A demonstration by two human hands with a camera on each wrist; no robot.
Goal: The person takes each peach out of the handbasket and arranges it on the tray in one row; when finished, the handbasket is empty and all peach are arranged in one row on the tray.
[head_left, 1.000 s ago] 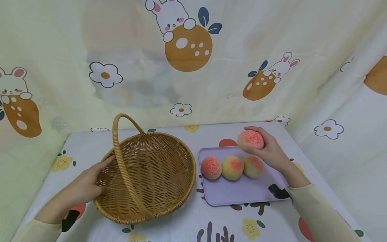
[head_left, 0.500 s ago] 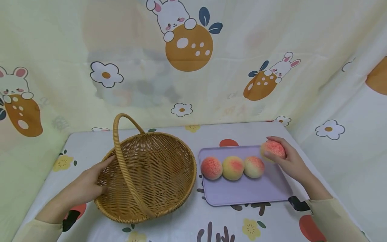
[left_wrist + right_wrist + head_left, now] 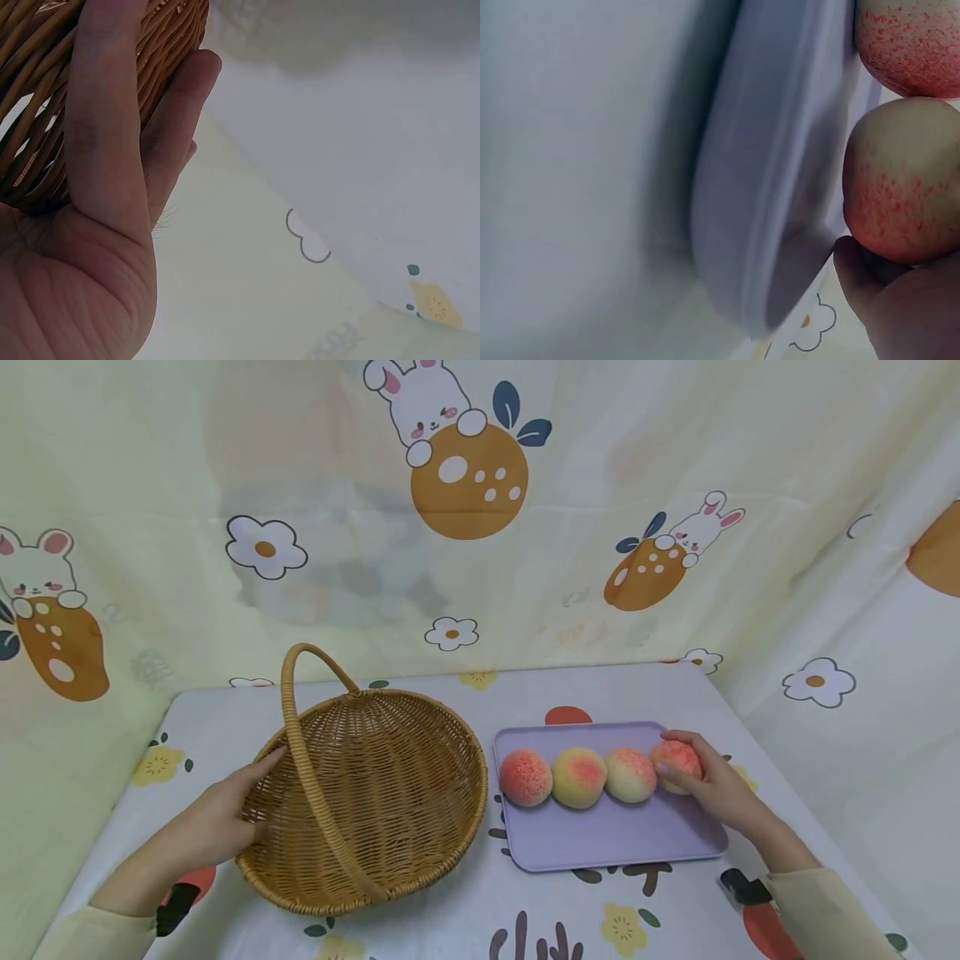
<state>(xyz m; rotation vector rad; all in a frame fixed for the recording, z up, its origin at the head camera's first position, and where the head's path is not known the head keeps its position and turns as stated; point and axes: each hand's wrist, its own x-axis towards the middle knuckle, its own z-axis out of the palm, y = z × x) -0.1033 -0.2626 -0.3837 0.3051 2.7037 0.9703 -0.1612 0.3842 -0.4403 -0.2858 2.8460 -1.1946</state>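
My right hand (image 3: 717,787) holds a pink peach (image 3: 679,760) at the right end of a row of peaches on a lilac tray (image 3: 615,843). The right wrist view shows this peach (image 3: 900,187) low by the tray's wall, right beside another one. To its left sit a pale peach (image 3: 631,775), a yellow-pink peach (image 3: 578,777) and a pink-red peach (image 3: 525,777). My left hand (image 3: 213,818) grips the left side of a brown wicker basket (image 3: 405,777) with a tall arched handle. Close up in the left wrist view, the fingers lie along the basket's woven wall.
Under everything lies a white tablecloth (image 3: 450,927) printed with flowers and lettering. A patterned curtain (image 3: 337,602) hangs behind the table and along both sides. The basket stands just left of the tray, its opening facing up and forward.
My right hand has carried the peach rightward, then down into the tray, beside the pale peach. The left hand and the basket have stayed in place.
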